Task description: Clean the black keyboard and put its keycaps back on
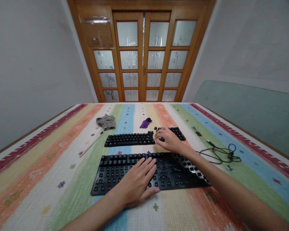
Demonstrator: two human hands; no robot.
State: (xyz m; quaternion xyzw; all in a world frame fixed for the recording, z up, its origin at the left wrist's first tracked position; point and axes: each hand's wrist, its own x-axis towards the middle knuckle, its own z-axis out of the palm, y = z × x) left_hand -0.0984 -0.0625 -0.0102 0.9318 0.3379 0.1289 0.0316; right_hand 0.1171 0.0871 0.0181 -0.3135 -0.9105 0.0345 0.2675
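A black keyboard (135, 173) lies across the near part of the table. Its top row has keycaps at the left and middle, while bare switches show over most of the rest. My left hand (141, 178) rests flat on it, fingers stretched out. Farther back, loose black keycaps (128, 140) are laid out in rows. A smaller group of keycaps (178, 132) sits to their right. Between the two groups is my right hand (167, 138), thumb and fingers bent toward each other, a dark keycap showing in the gap. What the fingertips hold, if anything, is hidden.
A grey cloth (106, 122) and a thin pale stick with a dark tip (91, 144) lie at the left. Beyond the keycaps is a purple cloth (145, 123). A coiled black cable (221, 154) and a small black piece (198, 133) lie at the right.
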